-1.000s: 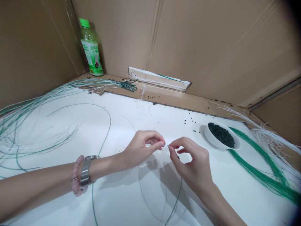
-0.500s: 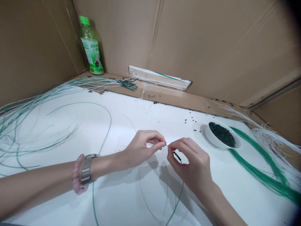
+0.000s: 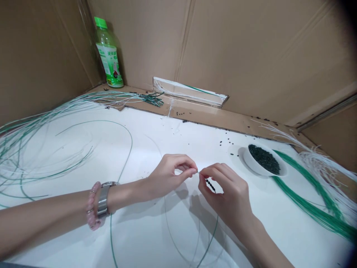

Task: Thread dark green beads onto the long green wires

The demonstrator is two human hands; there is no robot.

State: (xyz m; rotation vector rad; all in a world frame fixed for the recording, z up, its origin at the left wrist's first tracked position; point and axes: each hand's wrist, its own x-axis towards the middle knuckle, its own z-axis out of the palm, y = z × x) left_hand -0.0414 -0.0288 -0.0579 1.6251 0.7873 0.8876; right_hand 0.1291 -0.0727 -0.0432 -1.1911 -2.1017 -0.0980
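Observation:
Over the white tabletop [image 3: 134,238], my two hands meet nearly fingertip to fingertip. My left hand [image 3: 174,173] pinches the end of a thin cord between thumb and forefinger. With the same kind of pinch, my right hand [image 3: 227,190] grips the cord just beside it. A short row of dark beads [image 3: 210,185] on the cord shows inside the curl of my right fingers. Below my right hand a green cord [image 3: 210,240] hangs down in a loop toward the near edge. The exact cord end between the fingertips is too small to make out.
A white bowl [image 3: 255,166] of dark beads stands right of my hands, beside green cords [image 3: 309,216] and white cords [image 3: 320,163]. Beaded cords [image 3: 152,98] lie at the back left, near a green bottle [image 3: 108,59]. Loose beads dot the back edge; cardboard walls [image 3: 237,48] enclose the table.
Almost nothing differs. Both hands keep their pinch on the cord, and the whole view has shifted very slightly.

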